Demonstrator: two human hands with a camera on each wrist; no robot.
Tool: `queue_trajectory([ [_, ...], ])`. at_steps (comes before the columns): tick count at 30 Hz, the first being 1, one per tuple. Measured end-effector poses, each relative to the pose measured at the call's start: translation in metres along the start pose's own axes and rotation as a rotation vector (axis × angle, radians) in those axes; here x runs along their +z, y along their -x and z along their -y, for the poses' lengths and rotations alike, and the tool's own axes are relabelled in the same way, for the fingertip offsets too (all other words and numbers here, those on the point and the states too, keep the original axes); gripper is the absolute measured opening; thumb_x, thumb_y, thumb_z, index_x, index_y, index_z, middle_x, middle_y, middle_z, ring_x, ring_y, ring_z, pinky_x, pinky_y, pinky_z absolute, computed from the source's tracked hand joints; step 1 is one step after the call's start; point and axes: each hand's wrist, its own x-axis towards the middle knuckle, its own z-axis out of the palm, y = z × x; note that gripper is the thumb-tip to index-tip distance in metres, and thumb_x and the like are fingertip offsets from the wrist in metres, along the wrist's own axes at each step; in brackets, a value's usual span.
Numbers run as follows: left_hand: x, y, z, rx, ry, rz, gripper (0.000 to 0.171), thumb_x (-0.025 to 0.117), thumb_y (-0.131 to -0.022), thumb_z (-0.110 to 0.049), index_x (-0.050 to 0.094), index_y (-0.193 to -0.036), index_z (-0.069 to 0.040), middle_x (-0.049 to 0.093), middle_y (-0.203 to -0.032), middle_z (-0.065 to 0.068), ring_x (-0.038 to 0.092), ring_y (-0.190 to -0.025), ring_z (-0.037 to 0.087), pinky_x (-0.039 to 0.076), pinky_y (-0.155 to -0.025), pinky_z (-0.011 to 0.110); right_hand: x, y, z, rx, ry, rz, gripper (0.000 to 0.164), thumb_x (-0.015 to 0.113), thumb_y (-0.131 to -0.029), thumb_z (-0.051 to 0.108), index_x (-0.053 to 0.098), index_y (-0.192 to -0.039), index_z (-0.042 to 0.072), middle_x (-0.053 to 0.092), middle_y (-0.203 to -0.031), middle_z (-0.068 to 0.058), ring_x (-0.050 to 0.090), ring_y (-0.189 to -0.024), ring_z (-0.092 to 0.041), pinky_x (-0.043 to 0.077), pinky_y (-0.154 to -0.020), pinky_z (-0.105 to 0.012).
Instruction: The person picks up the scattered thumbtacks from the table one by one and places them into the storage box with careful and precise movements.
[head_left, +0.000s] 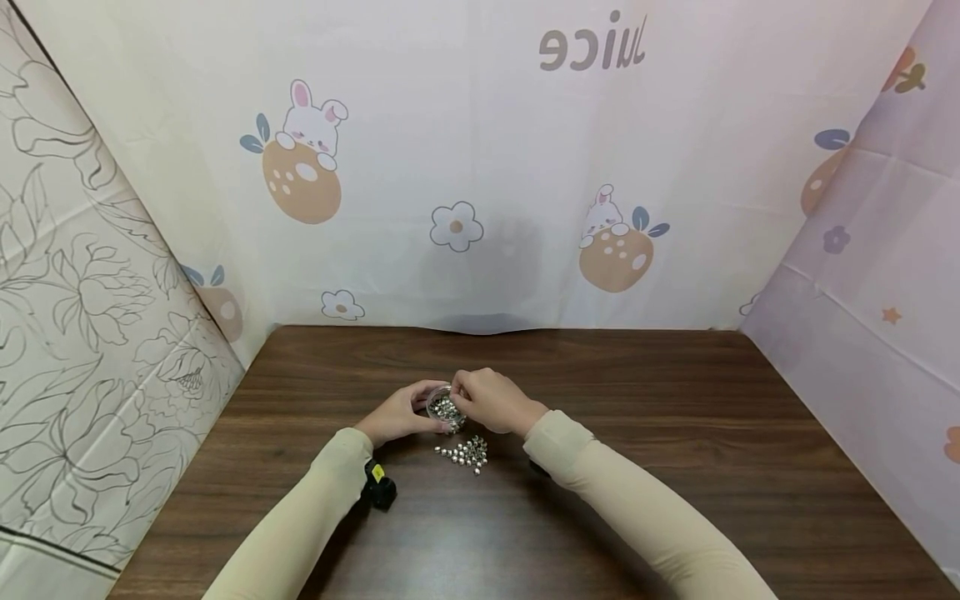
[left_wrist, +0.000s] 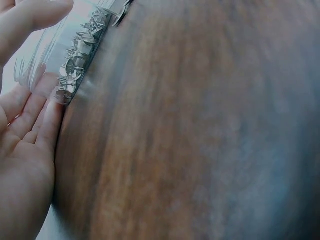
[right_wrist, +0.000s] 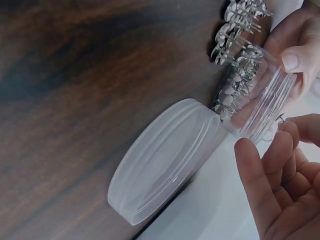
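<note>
A clear round plastic jar (right_wrist: 272,102) with many silver thumbtacks (head_left: 446,408) inside stands on the table. My left hand (head_left: 401,415) holds it from the left, thumb on the near side and fingers around the far side. Over the jar's mouth is my right hand (head_left: 491,402); its thumb and forefinger pinch a single thumbtack (right_wrist: 281,118), whose pin shows in the right wrist view. A loose pile of thumbtacks (head_left: 470,452) lies on the table just in front of the jar.
Beside the jar lies a translucent round lid (right_wrist: 122,172), hidden behind my right hand in the head view. The dark wooden table (head_left: 675,400) meets a printed curtain (head_left: 390,275) at its back edge. A black wrist device (head_left: 381,490) hangs under my left sleeve.
</note>
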Motion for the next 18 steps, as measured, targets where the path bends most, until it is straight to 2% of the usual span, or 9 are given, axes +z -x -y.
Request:
queue_trajectory([
  [10, -0.001, -0.001, 0.001, -0.004, -0.011, 0.004, 0.068, 0.081, -0.070, -0.035, 0.049, -0.130, -0.032, 0.049, -0.134, -0.005, 0.044, -0.120, 0.013, 0.036, -0.103, 0.049, 0.000, -0.001, -0.001, 0.032, -0.021, 0.026, 0.022, 0.049, -0.096, 0.024, 0.061, -0.109, 0.010, 0.058, -0.071, 0.006, 0.049, -0.050, -0.006, 0.046, -0.050, -0.025],
  [18, 0.000, -0.001, 0.000, 0.024, 0.002, 0.002, 0.067, 0.082, -0.071, -0.031, 0.050, -0.130, -0.029, 0.056, -0.125, -0.001, 0.052, -0.110, 0.013, 0.043, -0.097, 0.047, -0.004, 0.010, -0.006, -0.004, -0.032, 0.000, 0.012, 0.051, -0.095, 0.022, 0.059, -0.100, 0.015, 0.059, -0.074, 0.008, 0.050, -0.051, -0.005, 0.047, -0.051, -0.025],
])
